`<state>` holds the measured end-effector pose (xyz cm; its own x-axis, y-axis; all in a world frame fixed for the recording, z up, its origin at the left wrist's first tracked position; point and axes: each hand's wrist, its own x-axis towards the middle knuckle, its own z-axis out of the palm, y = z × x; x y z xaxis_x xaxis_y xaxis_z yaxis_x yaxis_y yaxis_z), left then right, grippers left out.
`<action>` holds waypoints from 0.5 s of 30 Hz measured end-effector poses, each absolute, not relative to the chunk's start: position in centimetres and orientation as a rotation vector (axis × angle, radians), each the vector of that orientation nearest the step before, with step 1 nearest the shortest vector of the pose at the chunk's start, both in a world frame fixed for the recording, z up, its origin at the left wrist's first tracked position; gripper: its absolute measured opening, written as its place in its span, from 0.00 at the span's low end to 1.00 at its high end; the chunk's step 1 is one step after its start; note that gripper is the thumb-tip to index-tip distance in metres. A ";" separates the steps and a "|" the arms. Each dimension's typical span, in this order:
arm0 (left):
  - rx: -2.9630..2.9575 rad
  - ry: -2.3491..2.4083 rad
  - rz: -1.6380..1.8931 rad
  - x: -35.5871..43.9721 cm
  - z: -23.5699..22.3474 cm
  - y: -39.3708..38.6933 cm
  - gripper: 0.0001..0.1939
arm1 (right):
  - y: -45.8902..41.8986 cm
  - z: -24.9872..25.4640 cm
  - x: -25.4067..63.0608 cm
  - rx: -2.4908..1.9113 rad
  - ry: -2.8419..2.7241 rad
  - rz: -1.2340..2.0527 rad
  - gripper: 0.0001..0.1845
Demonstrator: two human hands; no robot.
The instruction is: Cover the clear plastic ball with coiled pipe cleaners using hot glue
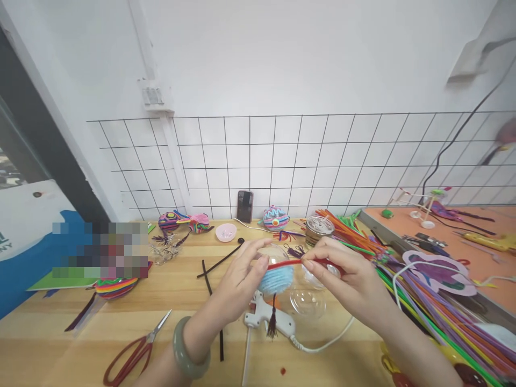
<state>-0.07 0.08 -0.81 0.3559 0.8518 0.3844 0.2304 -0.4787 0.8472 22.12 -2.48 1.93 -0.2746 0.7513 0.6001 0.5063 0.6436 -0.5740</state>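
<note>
A red pipe cleaner (285,264) is stretched between my two hands. My left hand (245,279), with a green bangle (180,349) at the wrist, pinches one end between thumb and fingers. Further along it, my right hand (346,274) grips with thumb and forefinger. Just below and behind the strip is a ball partly wrapped in light blue pipe cleaner (277,280), its top clear. A dark tassel (273,321) hangs from it over a white glue gun (282,321). Clear plastic half-shells (308,303) lie beside my right hand.
Red-handled scissors (133,352) lie at the left front, near black pipe cleaners (207,277). Bundles of coloured pipe cleaners (439,317) fill the right side. A phone (245,206), a pink dish (226,232), a can (319,231) and a decorated ball (276,218) stand along the back.
</note>
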 end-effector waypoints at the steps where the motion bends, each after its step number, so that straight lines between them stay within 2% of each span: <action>1: 1.899 0.930 1.128 -0.1 -0.8 0.1 0.19 | -2.5 2.0 22.0 -0.982 -1.937 0.330 0.07; 9: 1.654 0.883 1.276 0.0 -1.0 0.5 0.20 | -2.4 1.9 21.4 -0.908 -1.937 0.251 0.10; 15: 1.308 0.618 1.336 0.2 -1.4 1.0 0.23 | -2.5 1.7 21.3 -0.925 -1.848 0.177 0.08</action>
<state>0.24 1.01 -1.44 0.2247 0.9147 0.3360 -0.3357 -0.2511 0.9079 21.32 -2.48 1.65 -0.1874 0.6637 0.7241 0.5145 0.6943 -0.5032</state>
